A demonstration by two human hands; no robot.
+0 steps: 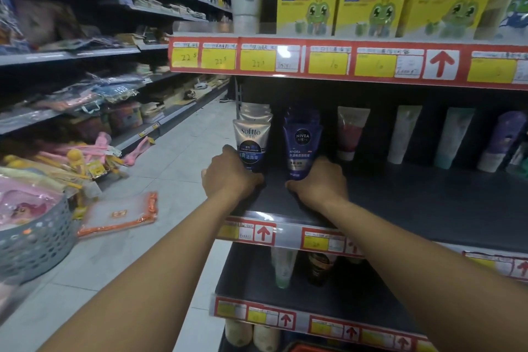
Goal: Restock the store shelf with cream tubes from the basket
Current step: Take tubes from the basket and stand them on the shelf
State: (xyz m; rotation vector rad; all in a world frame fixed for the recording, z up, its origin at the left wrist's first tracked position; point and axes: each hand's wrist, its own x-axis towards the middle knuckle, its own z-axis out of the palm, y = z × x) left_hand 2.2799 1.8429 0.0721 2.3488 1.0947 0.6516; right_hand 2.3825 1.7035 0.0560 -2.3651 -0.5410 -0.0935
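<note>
On the dark middle shelf (400,203) stand two rows of cream tubes at its left end. My left hand (228,177) grips the base of the front silver-and-blue Softto tube (251,140), which stands upright with several like it behind. My right hand (317,180) holds the base of the front dark blue Nivea Men tube (303,143), also upright on its cap, with more blue tubes behind it. A red rim at the bottom edge may be the basket (308,347); its contents are hidden.
Further right on the same shelf stand a red-and-white tube (350,134), a white tube (404,134), a green-tinted tube (454,137) and a purple one (503,140). Yellow boxes (374,0) fill the shelf above. A grey perforated basket (37,243) and loose packets lie on the aisle floor at left.
</note>
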